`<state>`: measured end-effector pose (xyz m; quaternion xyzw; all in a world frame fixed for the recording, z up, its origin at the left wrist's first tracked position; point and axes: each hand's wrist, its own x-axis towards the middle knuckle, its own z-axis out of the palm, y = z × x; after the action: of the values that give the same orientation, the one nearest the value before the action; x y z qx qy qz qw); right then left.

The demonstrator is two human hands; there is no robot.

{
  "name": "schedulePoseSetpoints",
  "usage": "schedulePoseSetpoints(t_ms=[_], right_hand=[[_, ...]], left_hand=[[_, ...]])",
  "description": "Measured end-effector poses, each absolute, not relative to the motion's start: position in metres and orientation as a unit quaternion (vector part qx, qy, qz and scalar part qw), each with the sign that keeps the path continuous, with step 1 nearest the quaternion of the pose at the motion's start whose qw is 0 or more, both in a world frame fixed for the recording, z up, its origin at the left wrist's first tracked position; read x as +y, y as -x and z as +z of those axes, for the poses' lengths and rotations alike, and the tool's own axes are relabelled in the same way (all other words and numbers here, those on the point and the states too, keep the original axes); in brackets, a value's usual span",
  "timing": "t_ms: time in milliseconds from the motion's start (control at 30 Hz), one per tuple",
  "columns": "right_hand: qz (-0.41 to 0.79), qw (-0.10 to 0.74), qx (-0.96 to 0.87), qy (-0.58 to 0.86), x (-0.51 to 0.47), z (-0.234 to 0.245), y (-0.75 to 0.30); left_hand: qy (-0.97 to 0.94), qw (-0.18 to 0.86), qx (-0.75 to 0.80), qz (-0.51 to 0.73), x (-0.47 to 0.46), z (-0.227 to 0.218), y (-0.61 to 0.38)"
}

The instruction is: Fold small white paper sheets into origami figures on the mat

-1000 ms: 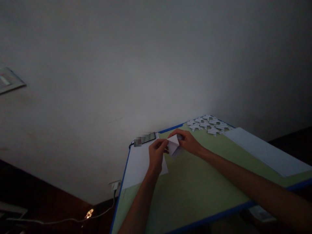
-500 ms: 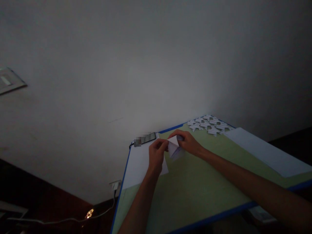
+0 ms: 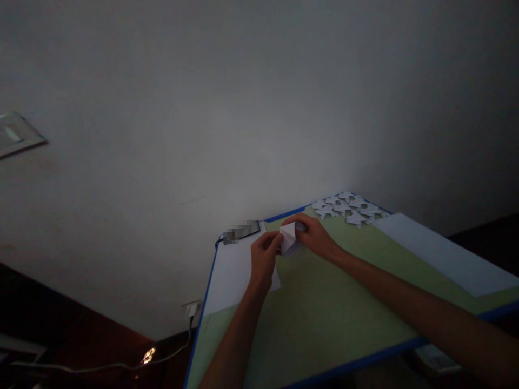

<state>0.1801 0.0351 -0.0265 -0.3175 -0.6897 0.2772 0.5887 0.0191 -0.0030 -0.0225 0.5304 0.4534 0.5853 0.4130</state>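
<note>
Both my hands pinch a small folded white paper piece (image 3: 288, 237) just above the green table (image 3: 324, 319). My left hand (image 3: 263, 259) grips its left edge with closed fingers. My right hand (image 3: 314, 235) holds its top and right side, fingers curled over it. The paper is folded into a compact triangular shape. A white sheet (image 3: 231, 270) lies flat under my left hand.
A cluster of several small folded white paper shapes (image 3: 346, 208) lies at the table's far corner. A long white sheet (image 3: 441, 254) lies along the right side. A phone (image 3: 243, 231) rests at the far left corner. A wall socket and cable (image 3: 190, 310) hang left of the table.
The folded paper has been pressed flatter and smaller between my hands; its lower flap no longer hangs down. Both hands have shifted slightly closer together.
</note>
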Motion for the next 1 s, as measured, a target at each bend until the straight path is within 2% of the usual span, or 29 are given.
schedulePoseSetpoints(t_ms=[333, 733, 833, 1000], right_hand=[[0.253, 0.585, -0.71, 0.298, 0.034, -0.0269, -0.179], [0.113, 0.549, -0.749, 0.354, 0.0289, -0.0286, -0.1774], [0.152, 0.566, -0.724, 0.363, 0.0287, -0.0256, -0.1766], [0.303, 0.585, -0.651, 0.376, 0.0356, -0.0229, -0.1785]], left_hand=[[-0.532, 0.383, 0.459, 0.599, -0.0005, -0.0256, -0.0185], [-0.528, 0.367, 0.474, 0.601, 0.0004, -0.0267, -0.0179], [-0.528, 0.353, 0.477, 0.607, 0.0014, -0.0283, -0.017], [-0.534, 0.33, 0.482, 0.611, 0.0023, -0.0299, -0.0157]])
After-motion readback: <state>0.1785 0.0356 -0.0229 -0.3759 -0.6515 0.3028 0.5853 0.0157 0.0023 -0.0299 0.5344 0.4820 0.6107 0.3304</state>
